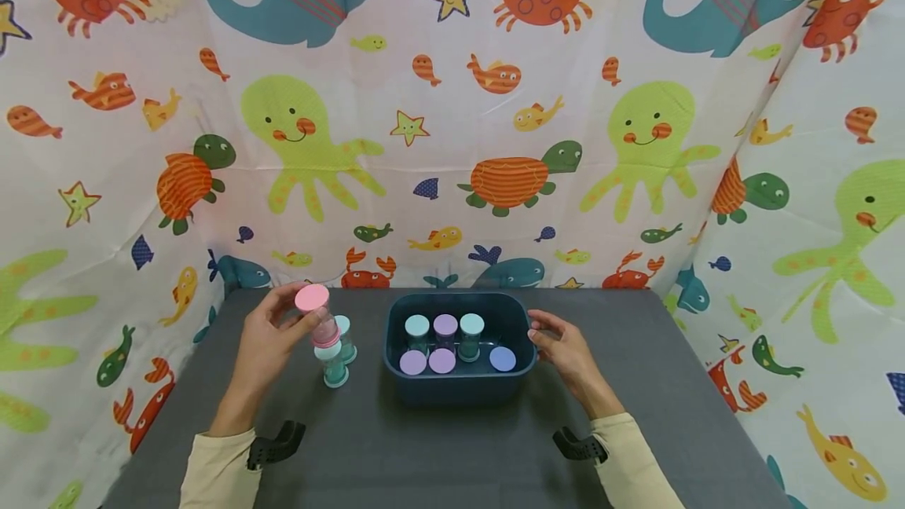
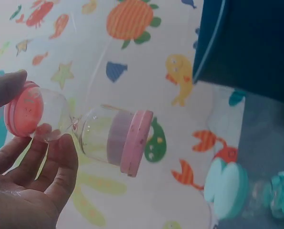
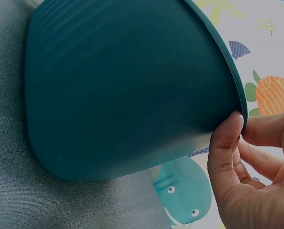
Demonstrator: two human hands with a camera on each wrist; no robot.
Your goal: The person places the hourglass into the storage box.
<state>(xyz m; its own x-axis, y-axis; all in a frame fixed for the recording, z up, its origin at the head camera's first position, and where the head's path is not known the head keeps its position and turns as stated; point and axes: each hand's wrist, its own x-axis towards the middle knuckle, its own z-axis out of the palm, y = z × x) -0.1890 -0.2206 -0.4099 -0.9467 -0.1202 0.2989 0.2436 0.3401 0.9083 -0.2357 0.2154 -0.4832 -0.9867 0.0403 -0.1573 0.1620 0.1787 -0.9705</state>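
Sea-animal curtain (image 1: pixel 452 140), no writing | left hand (image 1: pixel 265 344) holds pink sand timer (image 1: pixel 318 314) | right hand (image 1: pixel 566 352) touches bin (image 1: pixel 452 391)

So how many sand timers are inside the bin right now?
6 show in the bin: a back row of teal, purple and teal caps, and a front row of two purple caps and one blue. Others could be hidden behind the near wall.

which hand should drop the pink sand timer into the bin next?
Left. The left hand already pinches the pink sand timer just left of the dark teal bin, so its grip is set. The right hand rests on the bin's right rim, steadying it, away from the two teal sand timers.
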